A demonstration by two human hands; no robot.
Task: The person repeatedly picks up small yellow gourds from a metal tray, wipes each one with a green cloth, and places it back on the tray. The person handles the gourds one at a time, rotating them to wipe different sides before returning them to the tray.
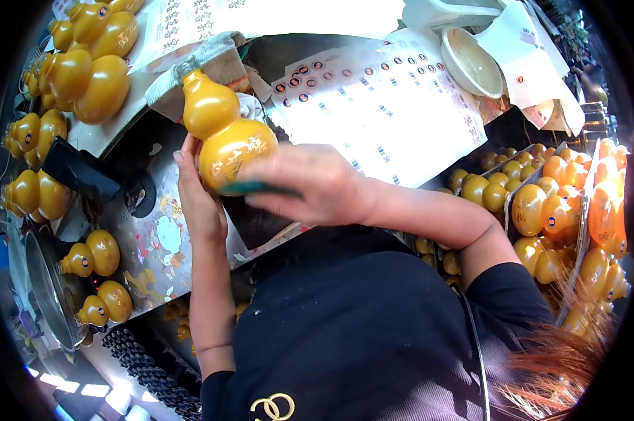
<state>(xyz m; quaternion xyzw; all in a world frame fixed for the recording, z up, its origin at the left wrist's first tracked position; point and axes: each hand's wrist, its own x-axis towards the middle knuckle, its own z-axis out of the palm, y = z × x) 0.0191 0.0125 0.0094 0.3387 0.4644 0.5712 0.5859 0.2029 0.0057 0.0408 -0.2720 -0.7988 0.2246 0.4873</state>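
Observation:
A glossy yellow gourd-shaped bottle (210,105) is tilted in front of me, its narrow neck toward the far left and its wider bulb nearer. Gold-coloured markings show on the lower bulb. My left hand (203,203) supports the bottle from its left side and below, fingers partly hidden behind it. Across the lower bulb, my right hand (317,182) is smeared by motion, its fingers closed round a thin dark-green flat tool (255,188). The tool's edge is at the bulb's surface. Behind the bottle's neck sits a pale cloth-covered block (224,70).
White sticker sheets (408,119) spread over the table's far side, beside a pale bowl (471,63). More gourd bottles (101,88) stand at the left, near a dark phone-like device on a stand (82,168) and a round metal pan (50,291). Divided crates of gourds (531,207) are at the right.

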